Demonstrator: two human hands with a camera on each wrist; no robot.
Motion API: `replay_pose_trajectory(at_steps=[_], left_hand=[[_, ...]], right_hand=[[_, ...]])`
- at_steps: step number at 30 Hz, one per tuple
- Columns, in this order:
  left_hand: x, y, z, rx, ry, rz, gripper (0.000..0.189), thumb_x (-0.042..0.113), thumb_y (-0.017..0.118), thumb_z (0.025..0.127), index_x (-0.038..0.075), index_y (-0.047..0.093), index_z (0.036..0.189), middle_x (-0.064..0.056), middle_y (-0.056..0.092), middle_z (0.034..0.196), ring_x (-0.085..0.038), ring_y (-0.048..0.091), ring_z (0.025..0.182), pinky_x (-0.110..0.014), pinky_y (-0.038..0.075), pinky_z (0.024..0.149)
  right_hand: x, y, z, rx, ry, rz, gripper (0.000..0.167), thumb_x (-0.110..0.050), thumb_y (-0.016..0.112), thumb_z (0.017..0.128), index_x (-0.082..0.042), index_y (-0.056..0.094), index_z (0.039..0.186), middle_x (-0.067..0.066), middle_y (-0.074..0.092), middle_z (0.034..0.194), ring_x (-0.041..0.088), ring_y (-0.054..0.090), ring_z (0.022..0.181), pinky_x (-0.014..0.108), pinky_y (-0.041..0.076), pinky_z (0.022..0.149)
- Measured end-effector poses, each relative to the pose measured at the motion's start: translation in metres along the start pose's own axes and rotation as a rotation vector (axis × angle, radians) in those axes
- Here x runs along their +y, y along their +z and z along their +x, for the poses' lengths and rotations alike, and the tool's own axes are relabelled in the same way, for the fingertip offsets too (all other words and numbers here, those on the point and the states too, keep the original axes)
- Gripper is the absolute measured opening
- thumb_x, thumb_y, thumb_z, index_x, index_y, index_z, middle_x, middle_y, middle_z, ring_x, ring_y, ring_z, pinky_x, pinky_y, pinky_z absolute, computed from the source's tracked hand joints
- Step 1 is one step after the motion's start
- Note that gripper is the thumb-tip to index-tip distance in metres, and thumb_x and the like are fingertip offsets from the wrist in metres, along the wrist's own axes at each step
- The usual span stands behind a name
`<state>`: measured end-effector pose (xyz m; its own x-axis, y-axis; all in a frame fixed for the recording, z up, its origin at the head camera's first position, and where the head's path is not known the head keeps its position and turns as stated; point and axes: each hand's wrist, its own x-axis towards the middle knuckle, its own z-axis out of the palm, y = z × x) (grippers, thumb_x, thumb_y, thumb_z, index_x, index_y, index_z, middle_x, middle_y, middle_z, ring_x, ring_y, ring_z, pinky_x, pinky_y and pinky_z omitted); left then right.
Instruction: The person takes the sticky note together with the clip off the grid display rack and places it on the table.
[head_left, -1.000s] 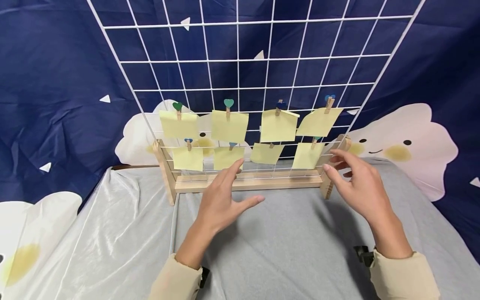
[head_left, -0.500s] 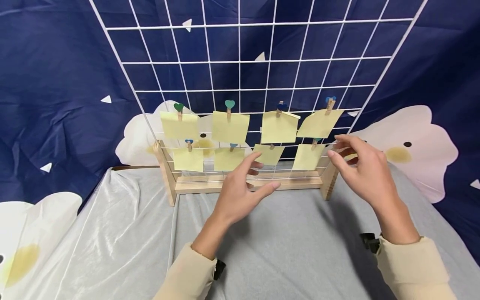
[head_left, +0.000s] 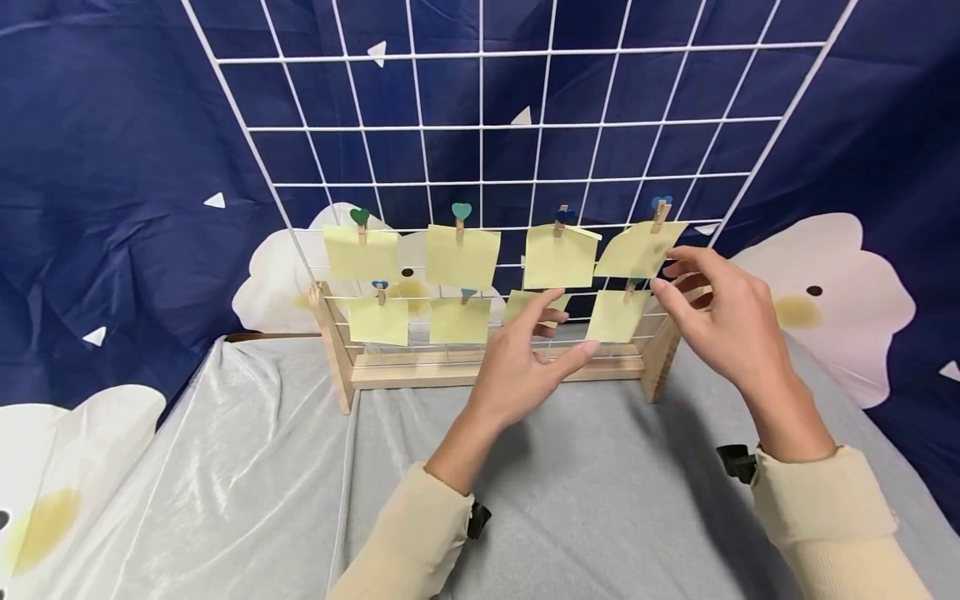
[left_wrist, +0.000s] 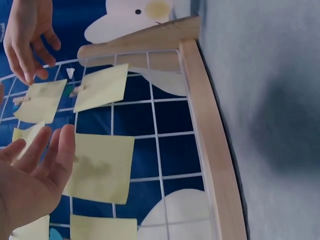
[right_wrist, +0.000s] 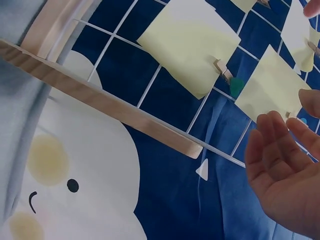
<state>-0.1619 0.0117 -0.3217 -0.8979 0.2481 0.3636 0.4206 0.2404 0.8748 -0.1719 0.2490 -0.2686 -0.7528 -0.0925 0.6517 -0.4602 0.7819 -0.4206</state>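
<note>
Two rows of yellow paper notes hang on a white wire grid, held by small wooden clothespins with heart tops. My right hand is beside the upper right note, under its blue-heart clothespin. Its fingers are gently bent, with nothing gripped; whether the fingertips touch the paper, I cannot tell. My left hand is raised before the lower row, fingers apart and holding nothing. It partly covers one lower note. Between the hands hangs the lower right note, with a green-heart clothespin.
A wooden stand bears the grid, with a slanted side foot at each end. Grey cloth covers the table. Behind the grid hangs a dark blue curtain with white cloud figures.
My left hand has moved right along the lower row. My right hand has risen from beside the stand's right foot to the upper right note. The notes look unmoved.
</note>
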Motion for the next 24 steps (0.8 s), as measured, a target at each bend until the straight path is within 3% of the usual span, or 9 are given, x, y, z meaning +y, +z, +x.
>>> replay_pose_trajectory(at_steps=[6,11,18,24], left_hand=[[0.006,0.011,0.009,-0.013,0.008,-0.034,0.069,0.041,0.078,0.089,0.021,0.049,0.148,-0.002,0.068,0.125,-0.018,0.067,0.107,-0.029,0.055,0.086],[0.011,0.020,0.017,-0.028,0.005,-0.044,0.069,0.043,0.077,0.089,0.020,0.050,0.148,-0.002,0.068,0.126,-0.012,0.066,0.104,-0.034,0.054,0.089],[0.016,0.027,0.028,-0.006,0.004,-0.024,0.067,0.047,0.073,0.091,0.020,0.050,0.147,0.000,0.067,0.128,-0.009,0.067,0.099,-0.027,0.053,0.083],[0.016,0.031,0.035,0.034,-0.037,-0.067,0.064,0.043,0.073,0.091,0.021,0.051,0.147,0.001,0.067,0.125,-0.002,0.066,0.091,-0.024,0.053,0.079]], right_hand=[[-0.002,-0.001,0.009,0.006,0.000,-0.011,0.033,-0.016,0.072,0.095,-0.004,0.067,0.125,0.011,0.071,0.099,-0.014,0.051,0.082,0.005,0.041,0.069],[-0.004,-0.001,0.015,0.001,-0.004,-0.006,0.033,-0.016,0.071,0.095,-0.004,0.066,0.126,0.013,0.072,0.101,-0.014,0.051,0.082,0.005,0.040,0.070],[-0.008,-0.002,0.028,0.054,-0.050,-0.003,0.030,-0.012,0.072,0.094,-0.002,0.068,0.122,0.012,0.072,0.097,-0.013,0.051,0.080,0.006,0.039,0.069],[-0.014,-0.004,0.036,0.108,-0.018,0.014,0.028,-0.013,0.071,0.094,-0.001,0.069,0.119,0.014,0.072,0.098,-0.015,0.051,0.079,0.007,0.040,0.070]])
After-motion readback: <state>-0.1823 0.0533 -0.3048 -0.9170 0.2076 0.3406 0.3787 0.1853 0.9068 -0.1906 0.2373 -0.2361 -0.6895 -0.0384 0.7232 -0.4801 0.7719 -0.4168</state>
